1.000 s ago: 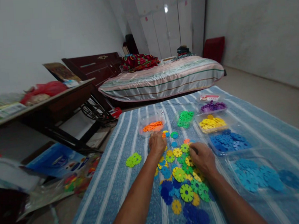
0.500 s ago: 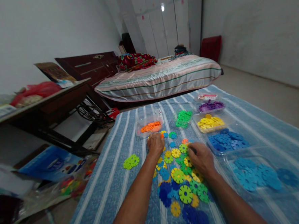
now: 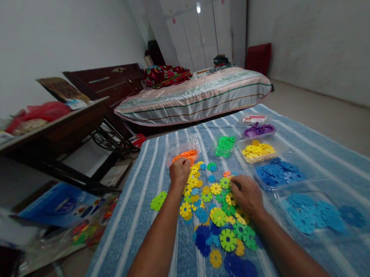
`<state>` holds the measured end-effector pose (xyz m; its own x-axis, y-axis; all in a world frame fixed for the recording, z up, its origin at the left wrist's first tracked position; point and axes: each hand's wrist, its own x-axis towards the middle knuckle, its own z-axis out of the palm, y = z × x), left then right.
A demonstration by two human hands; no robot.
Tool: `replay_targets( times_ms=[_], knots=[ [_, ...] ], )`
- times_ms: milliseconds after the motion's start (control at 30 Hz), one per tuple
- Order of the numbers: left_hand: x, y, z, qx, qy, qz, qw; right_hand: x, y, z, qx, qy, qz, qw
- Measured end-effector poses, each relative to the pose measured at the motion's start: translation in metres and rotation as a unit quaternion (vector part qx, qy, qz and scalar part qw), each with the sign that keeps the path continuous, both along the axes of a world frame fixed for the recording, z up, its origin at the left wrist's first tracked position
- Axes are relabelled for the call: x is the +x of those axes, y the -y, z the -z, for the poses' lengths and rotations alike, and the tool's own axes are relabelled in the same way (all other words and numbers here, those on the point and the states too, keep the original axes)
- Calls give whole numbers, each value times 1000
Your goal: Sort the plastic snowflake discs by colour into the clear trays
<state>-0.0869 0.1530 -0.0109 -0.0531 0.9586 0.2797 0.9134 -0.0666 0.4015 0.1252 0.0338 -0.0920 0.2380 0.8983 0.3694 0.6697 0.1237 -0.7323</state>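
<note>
My left hand [image 3: 180, 172] is closed, fingers pinched, at the near edge of a clear plastic tray [image 3: 170, 150] of orange notched discs [image 3: 186, 155]. Whatever it holds is hidden. Curled at the right side of a loose pile of flower-shaped plastic discs [image 3: 219, 217] is my right hand [image 3: 247, 193]; its fingertips are close to an orange disc [image 3: 227, 174] and yellow ones, and I cannot make out anything in it. The pile mixes yellow, lime, green, light blue and dark blue. Some lime discs [image 3: 158, 201] lie apart, left of my left forearm.
Further clear trays hold green discs [image 3: 225, 146], purple discs [image 3: 259, 129], yellow discs [image 3: 257, 150], blue discs [image 3: 279, 172] and light blue discs [image 3: 311, 212]. A striped blue cloth [image 3: 130, 225] lies under everything. Beyond stands a bed [image 3: 195, 100]; a sewing table [image 3: 55, 121] is at left.
My left hand has moved left and slightly away from me, from the pile to the orange tray, uncovering yellow discs. My right hand stays at the pile's right side.
</note>
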Motion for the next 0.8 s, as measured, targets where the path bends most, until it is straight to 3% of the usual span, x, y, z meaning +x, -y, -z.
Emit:
replay_targets(
  times_ms=[133,233,333,467,633,800],
  knots=[
    [-8,-16,-26,77,-16,-44,996,1,-1,1,-4,4,-3,1000],
    [-3,-15,-29,96,-55,-32,993,1,-1,2,-8,1,-6,1000],
    [15,0,-14,15,-86,77,993,1,-2,3,-8,0,-11,1000],
    [53,23,9,-100,-119,215,964,1,-2,3,-12,-1,-11,1000],
    [91,31,12,-167,-161,228,946,0,-1,2,-17,-1,-4,1000],
    [108,24,8,-223,-172,225,933,0,-1,-1,-21,-6,-2,1000]
  ],
)
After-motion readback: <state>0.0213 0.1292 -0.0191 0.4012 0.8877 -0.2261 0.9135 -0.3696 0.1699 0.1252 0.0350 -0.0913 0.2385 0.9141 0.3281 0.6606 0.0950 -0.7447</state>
